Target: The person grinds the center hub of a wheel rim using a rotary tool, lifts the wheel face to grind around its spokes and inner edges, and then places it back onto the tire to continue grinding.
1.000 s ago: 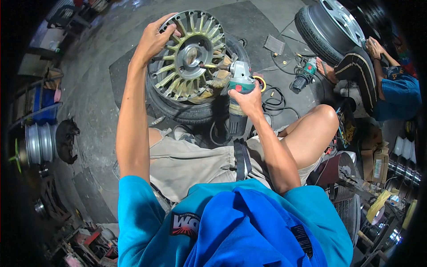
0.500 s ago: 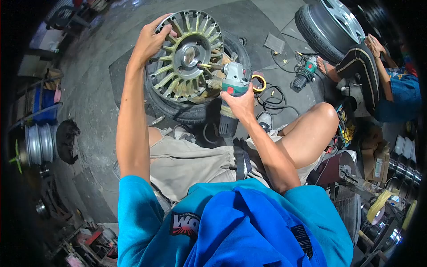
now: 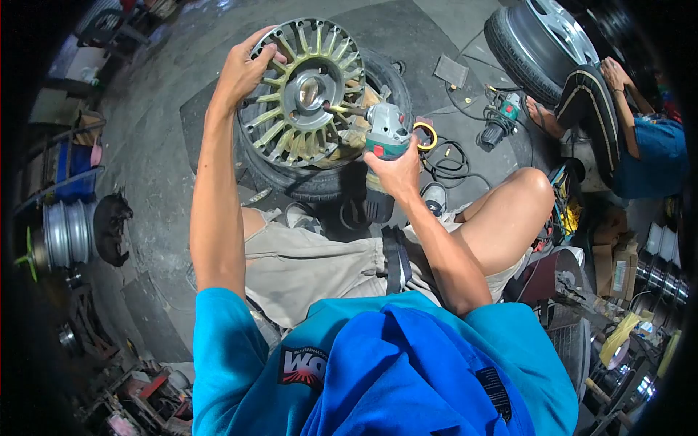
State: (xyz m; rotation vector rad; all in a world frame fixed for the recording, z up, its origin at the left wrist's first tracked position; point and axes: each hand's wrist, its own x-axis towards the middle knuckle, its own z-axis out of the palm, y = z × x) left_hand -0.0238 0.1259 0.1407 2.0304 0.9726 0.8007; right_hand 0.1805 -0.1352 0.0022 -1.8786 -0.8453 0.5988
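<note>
My left hand [image 3: 251, 64] grips the upper left rim of a multi-spoke alloy wheel [image 3: 331, 54], thumb on its face and fingers behind the edge. The wheel is tilted up toward me over a black tyre [image 3: 392, 76] on the floor. My right hand [image 3: 396, 171] is wrapped round a green and grey angle grinder [image 3: 387, 133] between my knees. A thin rod-like bit [image 3: 349, 110] sticks out from its head to the left, and its tip meets the wheel near the hub. Yellowish residue covers the spokes. Whether the bit spins I cannot tell.
To the right, another person [image 3: 640, 131] sits by a tyre with a silver rim [image 3: 531, 54]. A second grinder [image 3: 502, 123] lies on the floor with black cable [image 3: 454, 167] nearby. A roll of yellow tape [image 3: 425, 136] is beside my grinder. Silver rims [image 3: 67, 232] stand at left.
The grinder and my right hand have shifted very slightly right and down. The bit stays near the hub, and my left hand keeps its hold on the wheel.
</note>
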